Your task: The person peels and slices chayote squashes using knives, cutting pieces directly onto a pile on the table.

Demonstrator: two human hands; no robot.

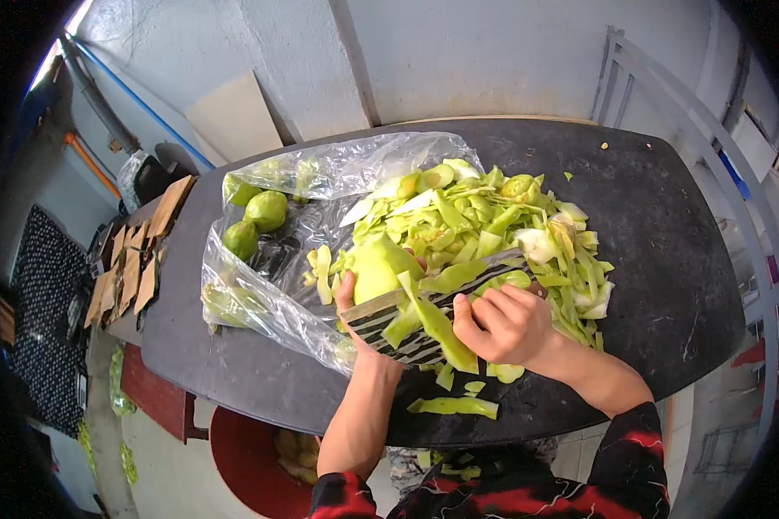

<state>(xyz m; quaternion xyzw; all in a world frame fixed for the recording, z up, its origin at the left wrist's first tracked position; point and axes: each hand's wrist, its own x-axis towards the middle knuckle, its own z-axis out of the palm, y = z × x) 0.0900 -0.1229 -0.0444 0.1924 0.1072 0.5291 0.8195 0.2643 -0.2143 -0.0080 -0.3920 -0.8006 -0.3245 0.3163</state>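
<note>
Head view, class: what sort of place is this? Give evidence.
Probably a food-preparation room: green peelings heaped on a dark table, whole green fruits and a red tub.

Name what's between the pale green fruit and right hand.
In the head view, a striped flat object with green strips across it lies between fruit and right hand.

Single view, worn on the head, set above the near edge of the black, round-cornered table (675, 285), facing forward and steeply down. The bare left hand (365, 344) and bare right hand (512, 324) stand close, near centre. Coverage is wide, with dark curved corners: pale grey wall (493, 60) far, grey metal railing (659, 73) right, round red tub (234, 467) near left.
</note>
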